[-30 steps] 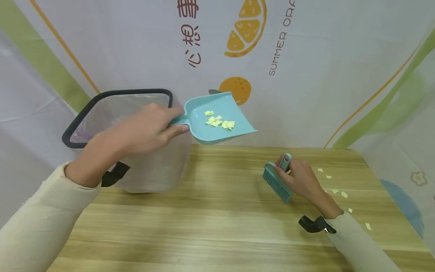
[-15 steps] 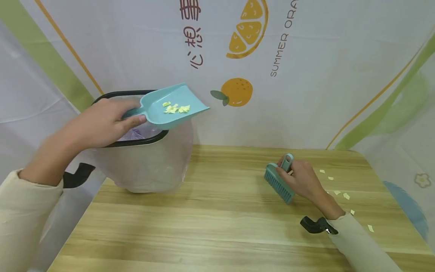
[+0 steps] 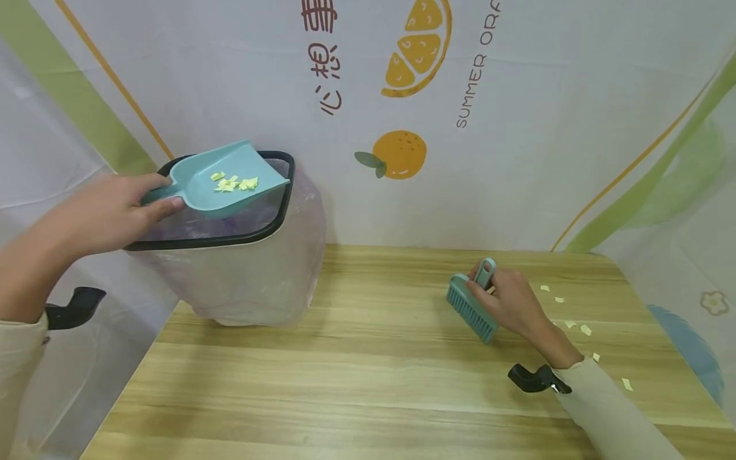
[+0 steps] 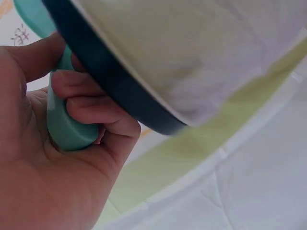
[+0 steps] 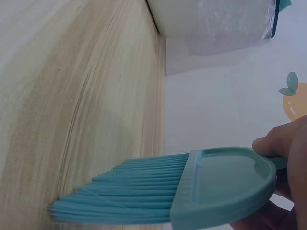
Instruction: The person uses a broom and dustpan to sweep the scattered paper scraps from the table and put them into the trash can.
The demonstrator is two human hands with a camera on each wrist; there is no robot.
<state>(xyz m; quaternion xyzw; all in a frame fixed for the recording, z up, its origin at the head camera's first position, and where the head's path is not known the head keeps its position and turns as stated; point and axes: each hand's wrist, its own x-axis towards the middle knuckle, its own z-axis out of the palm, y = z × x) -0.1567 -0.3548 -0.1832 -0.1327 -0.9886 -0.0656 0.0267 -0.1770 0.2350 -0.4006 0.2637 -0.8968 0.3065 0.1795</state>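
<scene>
My left hand (image 3: pixel 115 207) grips the handle of a light blue dustpan (image 3: pixel 201 191), fingers curled round it in the left wrist view. The pan is held over the open top of a trash bin (image 3: pixel 247 281), nearly level. Several yellow paper scraps (image 3: pixel 230 184) lie in the pan. At the right, my right hand (image 3: pixel 512 300) holds a matching hand brush (image 3: pixel 470 310) by its handle. Its bristles (image 5: pixel 129 191) point down at the wooden table, the tips right at the surface in the right wrist view.
The bin has a black rim (image 3: pixel 282 211) and a clear plastic liner; it stands at the table's back left. More paper scraps (image 3: pixel 585 329) are scattered on the wooden table (image 3: pixel 368 383), right of the brush. A printed white curtain (image 3: pixel 517 160) hangs behind.
My left hand has carried the dustpan leftward, from right of the bin to over its opening, with the scraps still in the pan. My right hand and the brush have stayed in place.
</scene>
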